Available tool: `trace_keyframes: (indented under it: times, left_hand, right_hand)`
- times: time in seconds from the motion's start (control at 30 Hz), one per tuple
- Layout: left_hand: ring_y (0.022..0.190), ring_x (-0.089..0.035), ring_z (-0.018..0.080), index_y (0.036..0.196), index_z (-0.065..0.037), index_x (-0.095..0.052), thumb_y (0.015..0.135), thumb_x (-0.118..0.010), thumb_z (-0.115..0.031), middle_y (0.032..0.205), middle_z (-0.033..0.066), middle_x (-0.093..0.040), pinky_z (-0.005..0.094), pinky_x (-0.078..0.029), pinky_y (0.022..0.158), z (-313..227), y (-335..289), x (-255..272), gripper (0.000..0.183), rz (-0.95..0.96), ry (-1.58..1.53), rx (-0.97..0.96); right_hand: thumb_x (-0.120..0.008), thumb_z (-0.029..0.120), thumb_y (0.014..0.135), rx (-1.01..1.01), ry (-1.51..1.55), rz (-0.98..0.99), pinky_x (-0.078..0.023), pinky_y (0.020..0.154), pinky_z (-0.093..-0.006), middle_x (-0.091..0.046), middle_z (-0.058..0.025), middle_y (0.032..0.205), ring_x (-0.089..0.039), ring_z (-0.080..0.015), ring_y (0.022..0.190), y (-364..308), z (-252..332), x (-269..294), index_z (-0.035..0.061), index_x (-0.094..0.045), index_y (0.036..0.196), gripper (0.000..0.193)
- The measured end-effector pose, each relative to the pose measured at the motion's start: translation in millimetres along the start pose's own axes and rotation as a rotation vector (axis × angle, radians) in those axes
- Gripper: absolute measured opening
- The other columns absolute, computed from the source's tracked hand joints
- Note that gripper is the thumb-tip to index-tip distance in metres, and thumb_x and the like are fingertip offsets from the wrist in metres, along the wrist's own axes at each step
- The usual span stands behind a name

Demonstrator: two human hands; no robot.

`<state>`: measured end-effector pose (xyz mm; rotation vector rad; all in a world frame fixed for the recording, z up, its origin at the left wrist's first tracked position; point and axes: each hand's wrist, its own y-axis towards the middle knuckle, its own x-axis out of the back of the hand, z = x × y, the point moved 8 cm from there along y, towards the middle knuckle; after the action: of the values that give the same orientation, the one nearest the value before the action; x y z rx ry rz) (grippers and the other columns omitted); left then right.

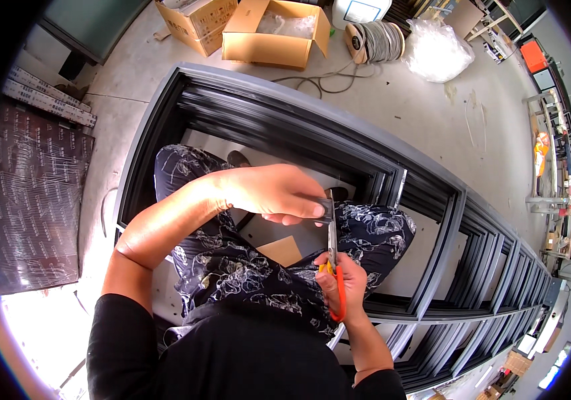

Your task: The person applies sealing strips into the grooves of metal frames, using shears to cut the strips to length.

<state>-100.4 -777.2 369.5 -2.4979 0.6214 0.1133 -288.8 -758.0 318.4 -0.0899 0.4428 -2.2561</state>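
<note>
My right hand grips a pair of scissors with orange and yellow handles, its blades pointing away from me. In my left hand, pinched between thumb and fingers, is a small dark flat piece. The scissor blades stand right at this piece's right edge; whether they are cutting into it I cannot tell. Both hands are held above my lap, over dark trousers with a white floral pattern. Beneath them a small piece of brown cardboard shows between my legs.
Grey and black metal frames surround my legs and run off to the right in a long row. Beyond them on the floor are an open cardboard box, a cable spool and a clear plastic bag. A wrapped brown stack stands left.
</note>
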Motion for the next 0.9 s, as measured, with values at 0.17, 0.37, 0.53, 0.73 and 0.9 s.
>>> trace_keyframes:
  times: [0.17,0.37,0.53,0.73,0.9]
  left_hand:
    - [0.054,-0.042,0.0029,0.093,-0.005,-0.063,0.100,-0.057,-0.031,0.064,-0.0049,-0.050,0.0198,-0.034,0.048,1,-8,2,0.028,-0.078,-0.008,0.030]
    - [0.056,-0.045,0.0049,0.096,-0.002,-0.063,0.099,-0.059,-0.030,0.065,-0.0024,-0.052,0.0222,-0.038,0.050,-5,-15,3,0.029,-0.053,0.123,0.035]
    - [0.061,-0.049,0.0066,0.098,0.000,-0.064,0.098,-0.061,-0.028,0.066,-0.0012,-0.053,0.0240,-0.040,0.054,3,-17,-2,0.028,-0.011,0.147,0.047]
    - [0.064,-0.050,0.0087,0.097,0.001,-0.063,0.098,-0.061,-0.027,0.066,0.0004,-0.053,0.0257,-0.041,0.057,9,-24,-2,0.029,-0.014,0.238,0.016]
    - [0.061,-0.050,0.0078,0.094,0.000,-0.062,0.099,-0.059,-0.027,0.065,-0.0004,-0.052,0.0243,-0.040,0.054,9,-28,-2,0.028,-0.043,0.206,-0.030]
  right_hand:
    - [-0.071,0.038,0.088,-0.108,0.235,-0.042,-0.030,0.038,-0.0184,-0.047,0.0027,0.065,-0.036,-0.0034,0.041,0,9,10,-0.0019,-0.054,0.107,0.048]
    - [-0.089,0.040,0.067,-0.126,-0.229,0.173,-0.040,0.065,-0.0234,-0.053,0.0016,0.081,-0.047,-0.0081,0.071,-8,35,64,0.0026,-0.064,0.107,0.060]
    - [-0.093,0.028,0.060,-0.070,-0.489,0.298,-0.041,0.061,-0.0246,-0.056,-0.0017,0.079,-0.048,-0.0103,0.067,6,73,65,0.0007,-0.066,0.104,0.059]
    - [-0.094,0.026,0.059,-0.080,-0.588,0.404,-0.039,0.058,-0.0266,-0.054,-0.0025,0.071,-0.046,-0.0131,0.062,15,85,50,0.0000,-0.067,0.100,0.056]
    - [-0.091,0.031,0.065,-0.170,-0.528,0.436,-0.039,0.059,-0.0252,-0.054,-0.0016,0.074,-0.046,-0.0102,0.063,15,83,49,0.0007,-0.066,0.101,0.053]
